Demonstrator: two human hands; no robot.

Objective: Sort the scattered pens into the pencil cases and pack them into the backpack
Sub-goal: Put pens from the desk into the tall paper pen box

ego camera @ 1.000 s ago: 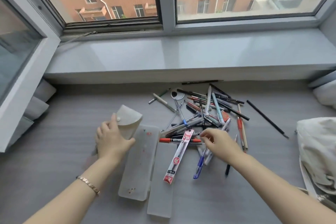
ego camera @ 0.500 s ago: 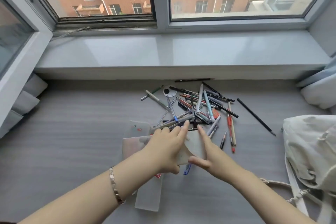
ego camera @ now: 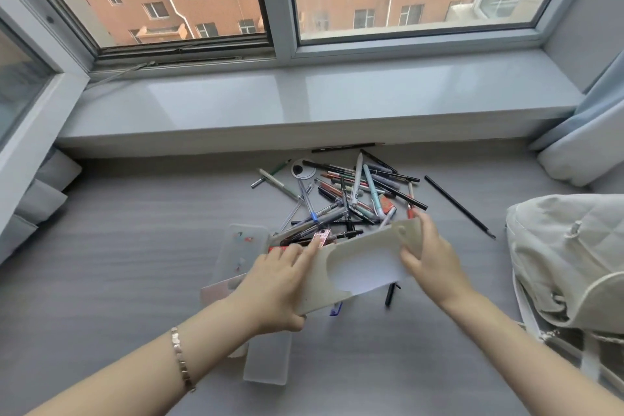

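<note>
both hands are gripping the beige pencil case, holding it off the grey table and tilted, right end higher. left hand is wrapping its left end, thumb underneath, index finger lying along the top edge. right hand is pinching the snap flap at the other end – a pale inside is showing between the two hands. the case is hovering just in front of the pen pile, which is lying loose near the window sill. two frosted cases are lying flat under the left hand, partly hidden. one black pencil is lying apart to the right – backpack is sitting at the right edge.
</note>
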